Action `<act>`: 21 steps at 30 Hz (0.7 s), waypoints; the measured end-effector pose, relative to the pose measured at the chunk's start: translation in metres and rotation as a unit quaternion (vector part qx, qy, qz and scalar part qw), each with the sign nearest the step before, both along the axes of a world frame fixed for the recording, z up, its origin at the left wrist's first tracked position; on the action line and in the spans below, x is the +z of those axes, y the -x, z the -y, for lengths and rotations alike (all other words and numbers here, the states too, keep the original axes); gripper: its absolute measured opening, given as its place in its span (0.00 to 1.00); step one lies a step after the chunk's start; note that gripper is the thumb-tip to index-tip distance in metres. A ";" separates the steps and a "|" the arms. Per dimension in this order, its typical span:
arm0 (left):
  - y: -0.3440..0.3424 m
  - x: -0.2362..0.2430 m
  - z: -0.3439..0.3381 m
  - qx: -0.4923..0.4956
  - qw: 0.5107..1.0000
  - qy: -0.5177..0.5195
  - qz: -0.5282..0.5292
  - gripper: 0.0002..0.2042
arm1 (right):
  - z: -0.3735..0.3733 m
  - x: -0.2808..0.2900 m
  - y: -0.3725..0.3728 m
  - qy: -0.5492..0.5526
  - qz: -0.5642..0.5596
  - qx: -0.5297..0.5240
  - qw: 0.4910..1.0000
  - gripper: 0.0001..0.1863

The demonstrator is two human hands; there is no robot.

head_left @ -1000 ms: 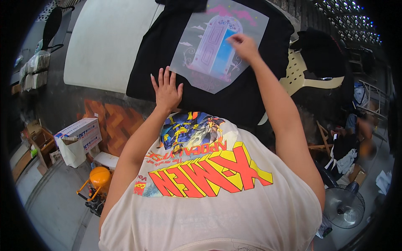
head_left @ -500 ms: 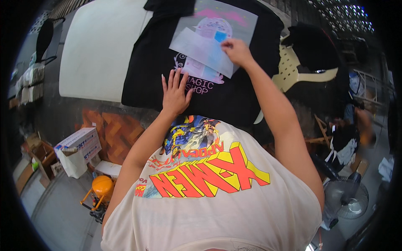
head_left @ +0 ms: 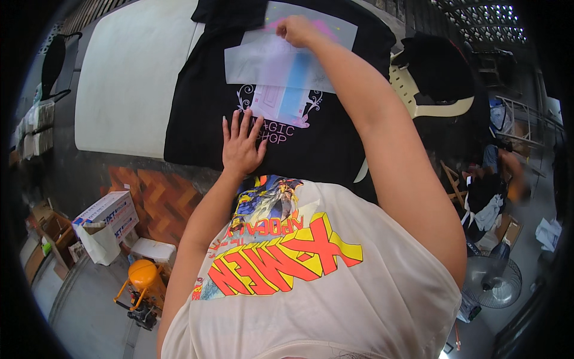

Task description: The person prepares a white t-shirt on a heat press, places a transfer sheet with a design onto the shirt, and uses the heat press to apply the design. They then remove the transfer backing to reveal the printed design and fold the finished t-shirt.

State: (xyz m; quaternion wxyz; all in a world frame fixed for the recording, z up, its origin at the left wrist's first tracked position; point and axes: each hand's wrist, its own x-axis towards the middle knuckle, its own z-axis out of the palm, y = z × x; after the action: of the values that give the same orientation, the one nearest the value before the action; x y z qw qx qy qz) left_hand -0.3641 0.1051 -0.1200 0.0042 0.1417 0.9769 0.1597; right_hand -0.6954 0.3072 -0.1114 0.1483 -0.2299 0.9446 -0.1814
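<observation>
A black T-shirt lies spread out, with a pastel print of a door, scrollwork and pink lettering. My left hand rests fingers apart on the shirt, its fingertips at the lower left of the print. My right hand is closed in a pinch on a translucent transfer film, which is folded back over the upper part of the print. The film's lower section is lifted clear of the door's lower half; the pinched edge is partly hidden by the fingers.
A white board lies left of the shirt. A pale perforated piece with black cloth is at right. A white carton, an orange compressor and a fan stand below. A blurred person appears at the right.
My right hand has moved up and leftward with the film, peeling it back from the lower door and lettering, now uncovered. My left hand still rests near the print's lower left.
</observation>
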 end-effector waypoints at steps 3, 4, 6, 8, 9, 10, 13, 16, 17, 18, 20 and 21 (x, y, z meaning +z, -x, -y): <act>0.000 0.001 0.000 0.003 1.000 -0.008 -0.002 0.31 | -0.001 0.009 0.017 -0.010 -0.039 0.000 0.999 0.12; 0.001 -0.001 -0.001 -0.002 1.000 -0.010 -0.002 0.32 | -0.010 0.012 0.021 -0.012 -0.054 -0.011 0.998 0.12; -0.003 -0.005 0.001 0.010 1.000 -0.008 0.002 0.33 | -0.006 0.020 0.022 -0.002 -0.028 -0.004 1.000 0.12; -0.002 -0.004 0.002 0.007 1.000 -0.006 0.001 0.32 | -0.009 0.023 0.020 0.004 -0.012 -0.007 1.000 0.12; -0.001 -0.003 0.002 0.007 1.000 -0.004 0.003 0.32 | -0.010 0.022 0.018 0.005 -0.008 -0.008 1.000 0.12; -0.001 -0.002 0.001 0.004 1.000 -0.002 0.007 0.32 | -0.010 0.021 0.015 0.006 -0.003 -0.011 1.000 0.12; 0.001 0.000 0.002 0.005 1.000 -0.005 0.006 0.33 | -0.005 0.022 0.009 0.033 -0.005 -0.066 0.997 0.11; 0.001 0.001 0.002 0.009 1.000 -0.009 0.013 0.32 | 0.000 0.036 0.001 0.040 -0.007 -0.068 0.997 0.12; 0.002 0.002 0.000 0.014 1.000 -0.001 0.020 0.32 | 0.002 0.043 -0.002 0.069 -0.010 -0.059 0.996 0.12; 0.004 0.003 -0.002 0.018 0.999 0.006 0.026 0.31 | 0.003 0.050 -0.006 0.098 -0.013 -0.050 0.994 0.13; 0.019 0.005 -0.008 0.020 1.000 -0.011 0.012 0.30 | 0.001 0.069 -0.023 0.166 0.065 -0.003 0.984 0.14; 0.028 0.004 -0.012 0.024 1.000 -0.020 0.005 0.29 | -0.004 0.083 -0.031 0.207 0.143 0.036 0.967 0.14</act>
State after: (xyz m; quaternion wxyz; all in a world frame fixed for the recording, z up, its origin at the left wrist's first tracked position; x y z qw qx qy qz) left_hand -0.3921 0.1167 -0.1162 0.0029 0.1178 0.9766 0.1800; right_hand -0.6640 0.3115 -0.0283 0.2373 -0.2609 0.8466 -0.3986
